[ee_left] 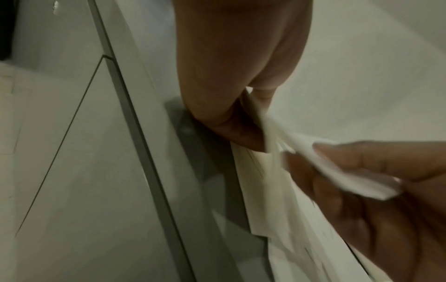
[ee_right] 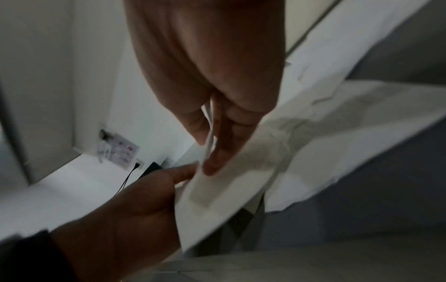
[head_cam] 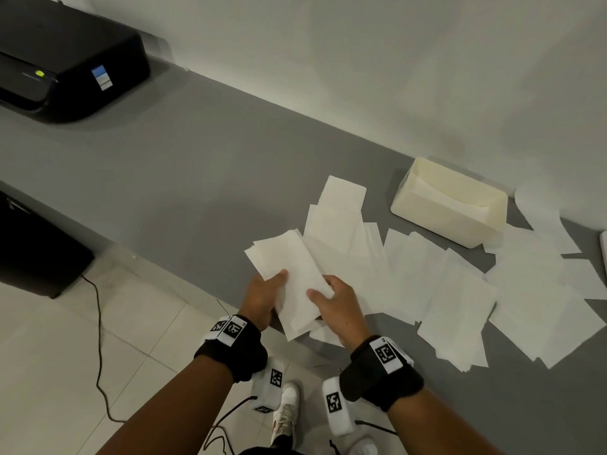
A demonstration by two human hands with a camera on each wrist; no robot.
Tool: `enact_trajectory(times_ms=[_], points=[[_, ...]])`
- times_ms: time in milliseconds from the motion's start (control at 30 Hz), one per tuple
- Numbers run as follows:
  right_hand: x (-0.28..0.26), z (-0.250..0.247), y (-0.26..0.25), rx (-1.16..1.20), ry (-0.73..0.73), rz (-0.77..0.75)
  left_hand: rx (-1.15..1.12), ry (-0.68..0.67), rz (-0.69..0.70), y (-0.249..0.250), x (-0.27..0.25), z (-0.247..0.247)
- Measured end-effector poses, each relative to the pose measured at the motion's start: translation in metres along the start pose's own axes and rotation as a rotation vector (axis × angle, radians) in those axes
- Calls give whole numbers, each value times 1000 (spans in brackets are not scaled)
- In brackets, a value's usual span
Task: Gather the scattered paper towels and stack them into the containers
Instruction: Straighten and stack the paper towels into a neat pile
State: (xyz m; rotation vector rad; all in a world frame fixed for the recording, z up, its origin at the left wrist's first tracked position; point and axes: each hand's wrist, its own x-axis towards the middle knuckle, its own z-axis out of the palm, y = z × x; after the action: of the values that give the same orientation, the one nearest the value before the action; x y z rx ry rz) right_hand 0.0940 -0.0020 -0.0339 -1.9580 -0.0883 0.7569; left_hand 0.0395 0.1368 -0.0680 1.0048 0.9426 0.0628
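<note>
paper towels: thin white rectangular paper towels (head_cam: 456, 290), soft, matt, faintly textured, spread along the near edge of the counter
held stack: white matt paper stack (head_cam: 289, 280), edges layered
container: cream rectangular plastic container (head_cam: 450, 221), smooth, slightly translucent, near the far edge
counter: grey counter top (head_cam: 197, 165), smooth and matt
printer: black plastic printer (head_cam: 65, 57), satin sheen, at the far left corner
wrist bands: black cloth wrist bands (head_cam: 230, 353), matt
</note>
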Motion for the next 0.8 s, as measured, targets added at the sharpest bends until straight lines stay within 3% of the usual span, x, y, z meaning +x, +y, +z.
enact_trajectory(times_ms=[167, 233, 367, 433, 533, 700, 800], points=[[24, -27, -1, -284, 285, 57, -28, 99, 21, 1, 8, -17], [42, -37, -1, -350, 326, 100, -68, 118, 25, 4, 10, -28], [64, -35, -7, -607, 223, 106, -84, 124, 20, 6, 14, -42], [69, -29, -10, -780, 230, -4, -62, 120, 17, 5, 14, -45], [78, -19, -13, -997, 110, -181, -53, 112, 31, 3, 12, -48], [91, -19, -28, -1068, -36, -106, -49, 114, 33, -2, 7, -51], [92, -20, -35, -996, -125, -85, -47, 101, 30, -4, 5, -52]])
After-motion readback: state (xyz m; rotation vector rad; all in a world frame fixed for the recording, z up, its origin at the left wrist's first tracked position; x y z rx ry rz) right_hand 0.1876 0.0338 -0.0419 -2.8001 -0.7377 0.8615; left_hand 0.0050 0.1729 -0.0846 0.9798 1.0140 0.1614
